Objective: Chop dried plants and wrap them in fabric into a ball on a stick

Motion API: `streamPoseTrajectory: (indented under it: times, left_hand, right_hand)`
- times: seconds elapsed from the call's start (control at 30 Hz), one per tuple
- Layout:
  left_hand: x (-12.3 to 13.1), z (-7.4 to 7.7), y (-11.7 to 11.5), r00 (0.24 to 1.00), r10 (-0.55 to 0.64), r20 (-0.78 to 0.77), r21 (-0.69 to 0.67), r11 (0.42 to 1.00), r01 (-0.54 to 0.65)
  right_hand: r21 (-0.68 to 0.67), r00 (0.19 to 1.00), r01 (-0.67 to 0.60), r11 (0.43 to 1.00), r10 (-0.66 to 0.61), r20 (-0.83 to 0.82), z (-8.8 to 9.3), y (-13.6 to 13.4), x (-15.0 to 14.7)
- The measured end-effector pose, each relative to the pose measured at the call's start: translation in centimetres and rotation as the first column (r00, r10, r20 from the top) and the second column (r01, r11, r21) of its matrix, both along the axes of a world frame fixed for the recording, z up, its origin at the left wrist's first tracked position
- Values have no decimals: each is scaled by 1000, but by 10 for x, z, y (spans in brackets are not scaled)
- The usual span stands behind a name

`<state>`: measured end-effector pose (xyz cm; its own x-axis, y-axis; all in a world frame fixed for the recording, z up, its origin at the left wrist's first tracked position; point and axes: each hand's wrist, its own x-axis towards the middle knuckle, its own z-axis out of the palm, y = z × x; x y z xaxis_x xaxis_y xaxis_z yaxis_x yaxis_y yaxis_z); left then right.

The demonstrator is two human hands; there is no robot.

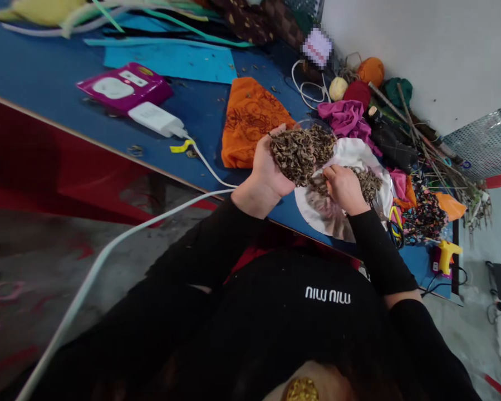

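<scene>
My left hand [266,170] is cupped, palm up, around a heap of dry brown flakes [294,156], held above the blue table [45,78]. My right hand [343,188] is curled, fingers down, on more of the same brown flakes [369,182] lying on a white cloth [353,153]. A clear bowl rim [313,122] shows just behind the heap. Both sleeves are black.
An orange printed cloth [250,120] lies left of my hands. A purple power strip [123,86] with a white charger [156,118] and cable sits farther left. Magenta fabric [344,117], yarn balls [369,71], sticks [426,139], scissors [394,220] and a yellow glue gun [446,256] crowd the right.
</scene>
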<state>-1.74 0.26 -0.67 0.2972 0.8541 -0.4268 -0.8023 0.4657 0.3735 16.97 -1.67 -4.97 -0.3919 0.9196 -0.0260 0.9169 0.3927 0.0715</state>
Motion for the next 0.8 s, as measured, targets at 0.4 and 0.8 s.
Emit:
streamPoseTrajectory:
  times: [0.4, 0.8]
  left_hand:
    - [0, 3, -7, 997, 27, -66, 39, 999, -25]
    - [4, -1, -6, 997, 11, -77, -14, 1000, -12]
  right_hand:
    - [-134, 996, -48, 990, 37, -85, 14, -19, -26]
    - [112, 929, 157, 981, -109, -353, 62, 54, 13]
